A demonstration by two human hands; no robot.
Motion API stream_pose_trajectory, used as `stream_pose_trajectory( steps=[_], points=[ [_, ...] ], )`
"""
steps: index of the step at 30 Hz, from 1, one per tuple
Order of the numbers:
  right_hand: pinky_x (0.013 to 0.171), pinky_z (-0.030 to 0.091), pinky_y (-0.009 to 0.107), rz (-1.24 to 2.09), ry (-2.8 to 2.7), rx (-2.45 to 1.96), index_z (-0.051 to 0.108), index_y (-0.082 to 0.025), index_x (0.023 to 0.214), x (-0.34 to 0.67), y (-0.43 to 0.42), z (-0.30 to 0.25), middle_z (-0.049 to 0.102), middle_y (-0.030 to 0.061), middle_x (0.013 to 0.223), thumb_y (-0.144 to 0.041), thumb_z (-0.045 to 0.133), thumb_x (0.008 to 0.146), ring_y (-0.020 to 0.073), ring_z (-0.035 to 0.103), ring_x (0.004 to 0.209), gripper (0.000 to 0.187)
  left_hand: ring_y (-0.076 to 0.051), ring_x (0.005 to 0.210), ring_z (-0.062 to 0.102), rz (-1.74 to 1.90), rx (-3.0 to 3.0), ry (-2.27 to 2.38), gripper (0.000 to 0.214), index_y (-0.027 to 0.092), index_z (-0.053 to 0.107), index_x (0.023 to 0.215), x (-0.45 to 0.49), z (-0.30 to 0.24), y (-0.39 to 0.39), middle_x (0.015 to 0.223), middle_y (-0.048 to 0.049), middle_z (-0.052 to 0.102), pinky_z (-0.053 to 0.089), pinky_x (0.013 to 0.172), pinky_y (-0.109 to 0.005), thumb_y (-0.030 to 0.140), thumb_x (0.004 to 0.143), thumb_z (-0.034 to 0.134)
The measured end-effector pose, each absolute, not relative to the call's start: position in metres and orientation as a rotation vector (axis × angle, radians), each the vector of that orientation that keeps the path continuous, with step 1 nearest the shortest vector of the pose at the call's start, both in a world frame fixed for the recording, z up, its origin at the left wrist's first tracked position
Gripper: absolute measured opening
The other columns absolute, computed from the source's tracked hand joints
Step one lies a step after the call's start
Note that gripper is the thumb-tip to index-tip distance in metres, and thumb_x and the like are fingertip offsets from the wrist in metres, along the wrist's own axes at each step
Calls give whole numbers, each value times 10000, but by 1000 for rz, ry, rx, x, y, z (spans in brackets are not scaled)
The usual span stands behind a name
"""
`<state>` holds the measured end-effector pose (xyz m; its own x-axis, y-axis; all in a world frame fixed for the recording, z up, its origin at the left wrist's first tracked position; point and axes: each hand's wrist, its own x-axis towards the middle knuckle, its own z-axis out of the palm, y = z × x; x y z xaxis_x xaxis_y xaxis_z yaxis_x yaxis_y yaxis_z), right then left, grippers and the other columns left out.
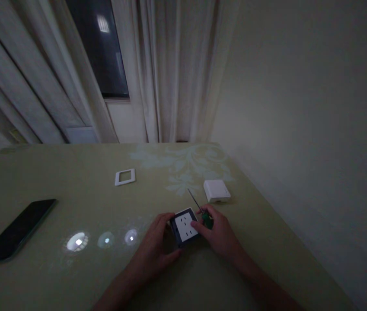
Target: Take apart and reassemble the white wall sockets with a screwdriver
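Observation:
A white wall socket (pixel 186 227) in a dark frame lies on the pale green table (pixel 82 203) near its front edge. My left hand (pixel 156 246) grips the socket's left side with curled fingers. My right hand (pixel 219 234) touches its right side and also holds a screwdriver (pixel 199 207) with a green handle, its thin shaft pointing away toward the back of the table.
A white square frame plate (pixel 125 177) lies farther back at the centre. A white box-shaped part (pixel 216 191) sits behind my right hand. A dark phone (pixel 16 236) lies at the left. Curtains (pixel 157 69) and a wall close the back and right.

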<state>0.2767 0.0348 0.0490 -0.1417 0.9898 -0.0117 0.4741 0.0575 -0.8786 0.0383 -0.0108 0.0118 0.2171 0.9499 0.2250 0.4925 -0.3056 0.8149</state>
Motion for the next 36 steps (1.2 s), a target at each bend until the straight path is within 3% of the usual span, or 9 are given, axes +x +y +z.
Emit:
stream_pose_trajectory(
  steps=[4,8,12,18,25,36],
  points=[
    [707,540,325,1035,-1700,-1467,709,-205,974,274,35,47,731,18,808,-388,781,831,224,702,748,243,-344,1268,653,992,1894,1316,786,287,490,1502,37,6,-11,1465,-146,604,607,1033,-518,259,803,847],
    [917,562,413,976,-1744,-1396,758,-196,1058,276,39,45,785,83,1048,-367,812,835,282,735,987,286,-359,1299,630,967,1842,1384,736,286,482,1528,38,7,-12,1468,-154,589,583,1071,-562,327,871,812],
    [1139,469,488,1078,-1858,-1262,721,-205,1326,280,41,47,731,119,1353,-346,900,785,330,662,1271,587,-367,1293,640,942,1846,1370,714,284,505,1517,36,13,-10,1427,-148,622,546,1119,-605,329,870,803],
    [1187,428,536,1182,-2005,-1181,602,-250,1518,291,43,45,632,131,1464,-418,1047,592,380,573,1379,1041,-365,1305,647,892,1917,1301,764,284,552,1460,30,19,-10,1414,-136,661,548,1121,-582,325,776,888],
    [1170,449,516,1323,-2102,-1116,605,-217,1492,303,45,51,634,129,1431,-427,1053,568,369,593,1349,1047,-356,1348,647,790,2011,1298,745,305,559,1483,25,31,-13,1468,-117,672,531,1155,-578,275,795,845],
    [1126,490,507,1114,-2194,-1114,652,-232,1420,291,40,54,665,127,1379,-409,1061,579,362,633,1289,952,-370,1345,673,824,1959,1320,773,325,588,1495,16,13,-7,1473,-118,698,550,1149,-565,400,789,893]
  ],
)
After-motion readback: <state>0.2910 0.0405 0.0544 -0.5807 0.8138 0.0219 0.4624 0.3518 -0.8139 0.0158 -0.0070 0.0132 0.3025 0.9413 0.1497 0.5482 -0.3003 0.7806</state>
